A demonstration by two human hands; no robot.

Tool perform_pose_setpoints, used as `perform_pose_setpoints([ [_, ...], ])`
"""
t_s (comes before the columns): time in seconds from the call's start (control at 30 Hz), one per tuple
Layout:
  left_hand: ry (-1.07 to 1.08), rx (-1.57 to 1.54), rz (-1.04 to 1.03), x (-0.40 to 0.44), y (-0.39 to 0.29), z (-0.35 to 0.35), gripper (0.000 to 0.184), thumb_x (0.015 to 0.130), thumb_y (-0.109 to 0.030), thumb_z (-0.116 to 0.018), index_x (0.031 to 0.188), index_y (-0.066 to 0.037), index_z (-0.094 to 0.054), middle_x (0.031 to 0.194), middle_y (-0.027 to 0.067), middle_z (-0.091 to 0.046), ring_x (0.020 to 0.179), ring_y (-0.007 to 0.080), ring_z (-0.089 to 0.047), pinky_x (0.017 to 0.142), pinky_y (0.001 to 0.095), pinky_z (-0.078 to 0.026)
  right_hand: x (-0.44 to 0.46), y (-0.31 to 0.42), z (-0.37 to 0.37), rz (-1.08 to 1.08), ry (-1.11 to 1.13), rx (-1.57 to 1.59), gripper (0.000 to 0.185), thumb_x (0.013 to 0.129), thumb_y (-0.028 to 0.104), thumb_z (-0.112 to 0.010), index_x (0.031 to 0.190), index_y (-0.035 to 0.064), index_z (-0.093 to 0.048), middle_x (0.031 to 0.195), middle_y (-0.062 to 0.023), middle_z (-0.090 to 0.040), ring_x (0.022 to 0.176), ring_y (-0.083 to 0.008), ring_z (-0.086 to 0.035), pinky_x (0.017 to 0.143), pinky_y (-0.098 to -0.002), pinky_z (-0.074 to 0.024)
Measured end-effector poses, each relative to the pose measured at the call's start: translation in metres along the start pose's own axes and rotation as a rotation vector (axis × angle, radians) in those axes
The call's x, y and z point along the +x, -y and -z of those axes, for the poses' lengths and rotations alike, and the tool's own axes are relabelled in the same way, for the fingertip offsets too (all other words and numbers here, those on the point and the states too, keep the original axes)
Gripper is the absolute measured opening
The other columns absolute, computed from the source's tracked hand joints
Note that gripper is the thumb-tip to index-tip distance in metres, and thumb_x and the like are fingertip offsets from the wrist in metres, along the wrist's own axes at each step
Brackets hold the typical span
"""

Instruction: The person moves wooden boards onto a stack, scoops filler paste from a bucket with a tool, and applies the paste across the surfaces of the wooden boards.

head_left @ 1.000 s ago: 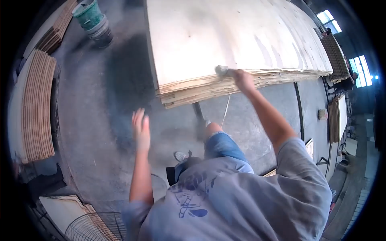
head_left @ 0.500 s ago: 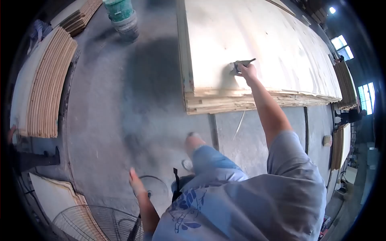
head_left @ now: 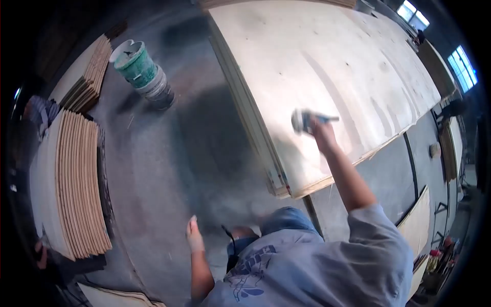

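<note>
In the head view, my right hand [head_left: 321, 129] is closed around what looks like a putty knife [head_left: 306, 122], blurred by motion, with a pale broad end to the left and a dark handle end to the right. The tool is over the top sheet of a large plywood stack [head_left: 266, 56]; whether it touches the wood cannot be made out. Darker streaks and small knots mark the pale sheet. Away from the stack, my left hand [head_left: 194, 236] hangs low over the concrete floor with its fingers stretched out, holding nothing.
A green bucket [head_left: 137, 66] of pale material stands on a grey, smeared bucket [head_left: 157, 92]. On the left are further board stacks [head_left: 82, 184], with a person [head_left: 38, 115] beside them. More boards [head_left: 417, 220] lean at the right, near windows [head_left: 463, 66].
My view has shifted forward along the stack, bringing the buckets further into sight. My right hand with the putty knife has moved over the sheet, away from its near edge.
</note>
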State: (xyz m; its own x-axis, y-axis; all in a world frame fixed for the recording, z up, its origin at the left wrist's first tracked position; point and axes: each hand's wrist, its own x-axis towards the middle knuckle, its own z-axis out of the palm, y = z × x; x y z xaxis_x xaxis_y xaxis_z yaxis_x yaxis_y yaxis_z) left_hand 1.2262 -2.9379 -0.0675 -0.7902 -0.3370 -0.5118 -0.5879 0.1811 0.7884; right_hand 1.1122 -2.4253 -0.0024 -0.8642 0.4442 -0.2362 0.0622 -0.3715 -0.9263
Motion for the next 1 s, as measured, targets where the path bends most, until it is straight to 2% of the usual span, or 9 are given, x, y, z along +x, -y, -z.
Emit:
perform_pose_setpoints([
  [0.1, -0.096, -0.106, 0.150, 0.045, 0.082, 0.077, 0.051, 0.090, -0.040, -0.049, 0.118, 0.003, -0.056, 0.117, 0.0122, -0.058, 0.106, 0.0238, -0.054, 0.097, 0.0343, -0.039, 0.150, -0.011, -0.019, -0.018, -0.075, 0.444, 0.025, 0.089, 0.014, -0.053, 0.108, -0.0027, -0.054, 0.108, -0.0124, -0.058, 0.097, -0.0246, -0.058, 0.085, -0.0380, -0.0508],
  [0.27, -0.176, -0.413, 0.035, 0.150, 0.255, 0.211, 0.035, 0.094, -0.025, -0.047, 0.116, 0.001, -0.055, 0.108, 0.0113, -0.059, 0.098, 0.0211, -0.055, 0.089, 0.0339, -0.044, 0.260, 0.020, -0.051, 0.218, -0.541, -1.315, 0.034, 0.082, 0.032, -0.057, 0.084, -0.0008, -0.067, 0.080, -0.0173, -0.067, 0.077, -0.0295, -0.066, 0.071, -0.0380, -0.0519],
  [0.4, -0.132, -0.246, 0.120, 0.255, 0.197, 0.244, 0.041, 0.093, -0.031, -0.046, 0.118, 0.000, -0.054, 0.112, 0.0133, -0.058, 0.102, 0.0219, -0.054, 0.090, 0.0347, -0.043, 0.229, 0.006, -0.086, 0.200, -0.386, -1.791, 0.041, 0.085, 0.041, -0.052, 0.091, 0.0043, -0.068, 0.088, -0.0188, -0.066, 0.087, -0.0351, -0.063, 0.078, -0.0420, -0.0487],
  [0.5, -0.125, 0.134, 0.179, 0.298, -0.024, 0.199, 0.056, 0.089, -0.046, -0.048, 0.121, 0.000, -0.055, 0.121, 0.0159, -0.056, 0.111, 0.0253, -0.051, 0.095, 0.0369, -0.039, 0.165, 0.014, -0.156, 0.029, -0.328, -1.489, 0.038, 0.084, 0.039, -0.058, 0.095, 0.0037, -0.069, 0.091, -0.0157, -0.068, 0.087, -0.0264, -0.065, 0.077, -0.0363, -0.0500],
  [0.53, -0.083, 0.315, 0.247, 0.304, -0.119, 0.192, 0.063, 0.085, -0.052, -0.050, 0.122, -0.002, -0.054, 0.124, 0.0178, -0.054, 0.114, 0.0290, -0.050, 0.097, 0.0382, -0.037, 0.185, -0.017, -0.119, 0.020, -0.085, -0.931, 0.037, 0.084, 0.033, -0.060, 0.103, 0.0014, -0.065, 0.095, -0.0112, -0.067, 0.089, -0.0207, -0.065, 0.075, -0.0333, -0.0511],
  [0.63, -0.006, 0.092, -0.064, 0.430, -0.177, 0.172, 0.057, 0.086, -0.049, -0.050, 0.120, -0.003, -0.057, 0.122, 0.0162, -0.057, 0.115, 0.0264, -0.051, 0.097, 0.0341, -0.037, 0.184, -0.063, -0.225, -0.059, -0.044, -0.118, 0.029, 0.088, 0.019, -0.057, 0.113, 0.0052, -0.058, 0.100, -0.0047, -0.064, 0.085, -0.0127, -0.062, 0.071, -0.0271, -0.0525],
  [0.77, 0.189, -0.110, -0.244, 0.521, -0.309, 0.125, 0.046, 0.093, -0.035, -0.046, 0.121, 0.000, -0.056, 0.121, 0.0123, -0.058, 0.119, 0.0204, -0.049, 0.104, 0.0312, -0.031, 0.241, -0.062, -0.423, -0.266, 0.068, 0.244, 0.027, 0.091, 0.024, -0.054, 0.110, 0.0057, -0.056, 0.095, -0.0029, -0.063, 0.077, -0.0109, -0.060, 0.056, -0.0249, -0.0465],
  [0.87, 0.299, -0.041, -0.347, 0.568, -0.348, 0.119, 0.046, 0.091, -0.038, -0.049, 0.119, -0.003, -0.058, 0.120, 0.0090, -0.059, 0.114, 0.0182, -0.051, 0.097, 0.0298, -0.037, 0.344, -0.046, -0.536, -0.288, 0.378, 0.358, 0.031, 0.092, 0.027, -0.051, 0.115, 0.0060, -0.054, 0.111, -0.0067, -0.060, 0.100, -0.0210, -0.058, 0.084, -0.0382, -0.0479],
  [1.0, 0.061, -0.104, 0.021, 0.599, -0.330, 0.146, 0.042, 0.091, -0.034, -0.052, 0.118, -0.002, -0.059, 0.118, 0.0088, -0.060, 0.112, 0.0178, -0.053, 0.096, 0.0296, -0.038, 0.458, -0.005, -0.702, -0.204, 0.514, 0.348, 0.027, 0.093, 0.026, -0.049, 0.109, 0.0046, -0.053, 0.105, -0.0088, -0.061, 0.099, -0.0209, -0.058, 0.082, -0.0352, -0.0490],
])
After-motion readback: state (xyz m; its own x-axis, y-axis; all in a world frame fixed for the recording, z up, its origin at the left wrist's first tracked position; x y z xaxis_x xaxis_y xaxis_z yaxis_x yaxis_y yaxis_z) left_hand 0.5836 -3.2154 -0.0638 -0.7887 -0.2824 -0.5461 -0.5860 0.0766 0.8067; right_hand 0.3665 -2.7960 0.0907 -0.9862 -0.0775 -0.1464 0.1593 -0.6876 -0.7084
